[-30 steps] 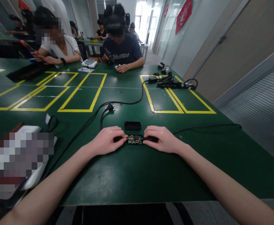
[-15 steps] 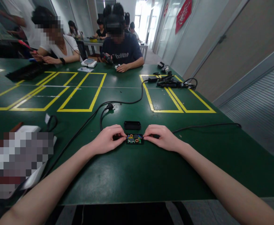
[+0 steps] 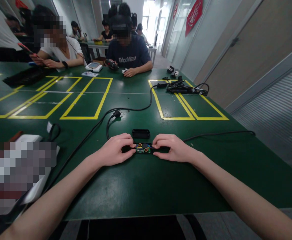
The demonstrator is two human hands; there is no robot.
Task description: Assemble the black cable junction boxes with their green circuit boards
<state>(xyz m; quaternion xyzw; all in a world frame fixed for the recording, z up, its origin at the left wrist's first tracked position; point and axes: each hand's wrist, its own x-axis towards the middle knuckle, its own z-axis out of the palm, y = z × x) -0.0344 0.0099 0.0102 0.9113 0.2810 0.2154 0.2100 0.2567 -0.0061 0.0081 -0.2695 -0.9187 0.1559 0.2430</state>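
Presumably for steadiness, left hand (image 3: 117,149) and right hand (image 3: 175,148) grip opposite ends of the open circuit housing (image 3: 143,152)

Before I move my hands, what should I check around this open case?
1. Left hand at case's left end: ok.
2. Right hand at its right end: ok.
3. Circuit board exposed, components visible: ok.
4. Board fully seated: cannot tell, too small.
5. Loose shell half off the case, lying just beyond it: ok.
6. Power plug out of any socket, on the table: ok.
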